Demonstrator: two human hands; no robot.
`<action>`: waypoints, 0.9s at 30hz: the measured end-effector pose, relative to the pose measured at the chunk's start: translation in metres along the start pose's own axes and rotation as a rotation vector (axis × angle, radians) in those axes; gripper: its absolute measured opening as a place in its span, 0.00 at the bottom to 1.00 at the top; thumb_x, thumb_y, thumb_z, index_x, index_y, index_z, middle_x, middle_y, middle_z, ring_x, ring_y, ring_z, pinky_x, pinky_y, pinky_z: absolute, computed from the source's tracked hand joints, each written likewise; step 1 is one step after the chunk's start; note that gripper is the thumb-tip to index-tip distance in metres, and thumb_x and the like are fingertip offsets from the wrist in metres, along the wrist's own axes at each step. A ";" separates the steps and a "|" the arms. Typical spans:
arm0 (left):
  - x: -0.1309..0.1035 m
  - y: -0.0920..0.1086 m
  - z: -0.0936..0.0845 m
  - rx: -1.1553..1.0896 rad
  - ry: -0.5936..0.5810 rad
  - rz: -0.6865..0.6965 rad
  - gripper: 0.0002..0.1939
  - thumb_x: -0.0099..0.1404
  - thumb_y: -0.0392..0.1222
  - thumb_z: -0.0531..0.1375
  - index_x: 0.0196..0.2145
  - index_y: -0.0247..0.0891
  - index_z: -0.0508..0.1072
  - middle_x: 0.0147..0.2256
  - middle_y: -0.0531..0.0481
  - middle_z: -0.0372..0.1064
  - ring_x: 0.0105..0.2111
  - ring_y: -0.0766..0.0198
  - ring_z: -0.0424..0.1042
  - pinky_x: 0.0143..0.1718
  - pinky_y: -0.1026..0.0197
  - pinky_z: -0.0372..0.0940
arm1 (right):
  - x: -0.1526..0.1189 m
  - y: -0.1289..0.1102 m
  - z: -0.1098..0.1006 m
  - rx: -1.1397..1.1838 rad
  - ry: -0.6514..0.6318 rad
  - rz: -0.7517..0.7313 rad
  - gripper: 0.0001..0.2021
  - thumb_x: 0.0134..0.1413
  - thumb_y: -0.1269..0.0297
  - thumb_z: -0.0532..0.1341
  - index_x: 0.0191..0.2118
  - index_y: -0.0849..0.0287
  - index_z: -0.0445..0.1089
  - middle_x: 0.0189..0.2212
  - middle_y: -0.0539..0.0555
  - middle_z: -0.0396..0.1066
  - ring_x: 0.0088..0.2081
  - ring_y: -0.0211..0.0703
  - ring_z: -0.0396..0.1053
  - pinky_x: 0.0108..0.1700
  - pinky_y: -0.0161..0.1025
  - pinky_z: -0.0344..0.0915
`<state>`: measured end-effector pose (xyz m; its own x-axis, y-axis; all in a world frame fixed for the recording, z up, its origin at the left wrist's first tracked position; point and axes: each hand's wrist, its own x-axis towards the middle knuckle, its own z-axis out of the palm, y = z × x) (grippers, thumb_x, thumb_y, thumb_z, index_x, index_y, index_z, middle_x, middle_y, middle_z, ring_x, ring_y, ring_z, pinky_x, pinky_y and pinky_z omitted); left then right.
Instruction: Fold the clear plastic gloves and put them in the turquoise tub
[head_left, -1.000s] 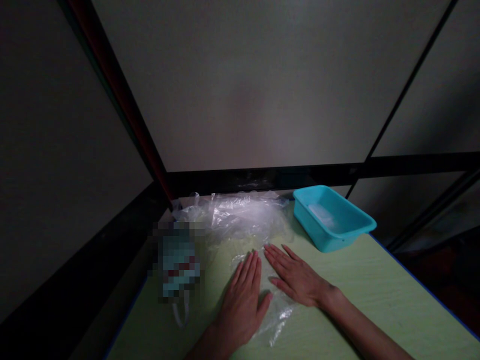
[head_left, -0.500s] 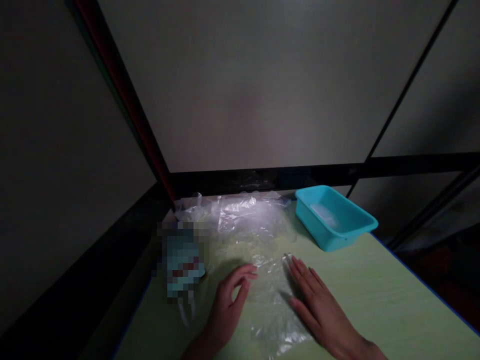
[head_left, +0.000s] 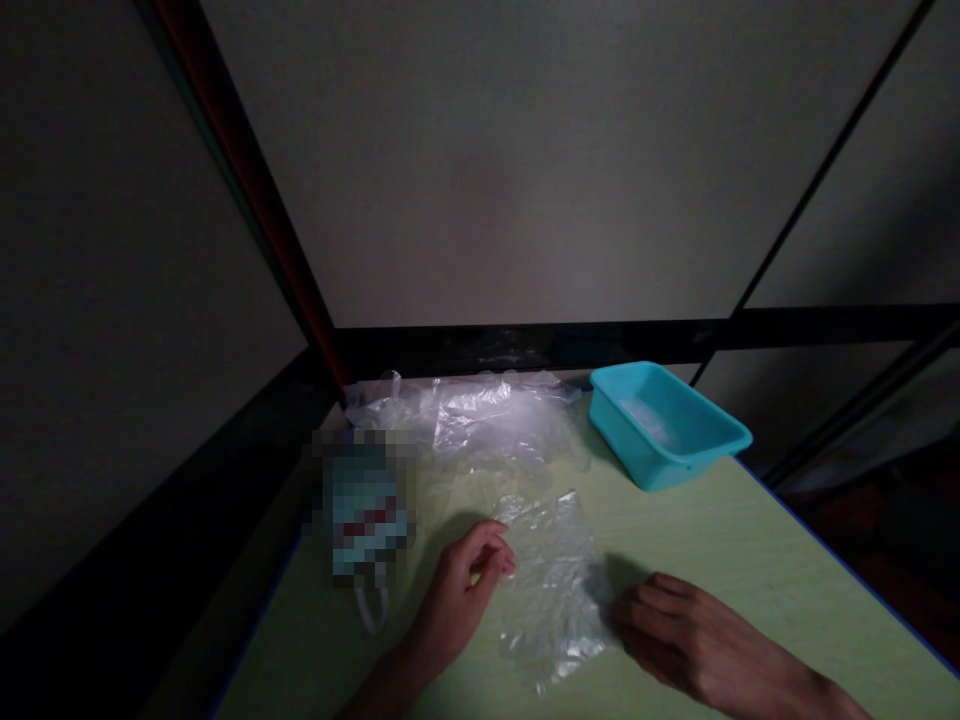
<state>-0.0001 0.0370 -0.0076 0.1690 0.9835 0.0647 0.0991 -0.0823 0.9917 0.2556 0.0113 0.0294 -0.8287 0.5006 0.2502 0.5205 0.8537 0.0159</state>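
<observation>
- Neither grip can be told for certain: on the left hand [head_left: 459,588] the thumb and bent fingers come close together at the near-left edge of the clear plastic piece [head_left: 555,575], and I can't make out whether any film is pinched between them; the right hand [head_left: 686,632] is curled knuckles up at the opposite edge, its fingertips lost in shadow and its hold hidden.
- Pale wall panel [head_left: 525,180] fills the upper middle, bordered below by a dark band [head_left: 450,347] and on the left by a slanting red strip [head_left: 247,170].
- Light green table [head_left: 757,560], edged in blue, lies beneath both hands and runs back towards the wall.
- Loose heap of clear plastic [head_left: 502,415], shiny and rumpled, is spread along the back of the table, below the dark band.
- Turquoise basin [head_left: 622,432] stands upright at the back right, beside the heap.
- The clear plastic piece lies roughly flat on the table between the two hands, in front of the heap, creased all over, with bright glints along its near end.
- Pixelated greenish item [head_left: 366,505], with a reddish stripe, sits on the left side of the table; its details are masked.
- Whitish material [head_left: 643,420] rests inside the basin.
- Pale strap [head_left: 373,600] loops out from the near end of the pixelated item.
</observation>
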 end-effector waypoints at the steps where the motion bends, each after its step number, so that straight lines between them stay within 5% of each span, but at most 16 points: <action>1: 0.001 0.000 0.000 0.002 -0.003 -0.001 0.07 0.61 0.41 0.53 0.37 0.37 0.65 0.28 0.50 0.68 0.30 0.62 0.71 0.34 0.60 0.65 | 0.000 0.000 0.002 0.000 0.013 -0.001 0.19 0.64 0.69 0.40 0.32 0.59 0.66 0.28 0.49 0.69 0.28 0.39 0.64 0.32 0.39 0.56; 12: 0.004 -0.003 0.000 0.009 -0.009 -0.017 0.08 0.60 0.40 0.53 0.38 0.36 0.64 0.28 0.50 0.67 0.29 0.62 0.71 0.31 0.62 0.64 | -0.012 0.001 0.008 -0.025 0.147 -0.057 0.19 0.64 0.72 0.40 0.31 0.61 0.65 0.31 0.51 0.71 0.28 0.37 0.62 0.35 0.38 0.55; 27: 0.005 -0.005 0.000 0.013 -0.015 -0.019 0.08 0.60 0.39 0.52 0.38 0.36 0.64 0.28 0.50 0.66 0.29 0.61 0.71 0.32 0.60 0.64 | -0.014 -0.001 0.008 0.034 0.098 0.010 0.18 0.65 0.71 0.38 0.36 0.62 0.64 0.28 0.50 0.70 0.26 0.37 0.63 0.31 0.38 0.56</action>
<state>0.0002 0.0420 -0.0127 0.1816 0.9824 0.0444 0.1153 -0.0662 0.9911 0.2650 0.0045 0.0185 -0.7985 0.4943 0.3437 0.5201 0.8539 -0.0199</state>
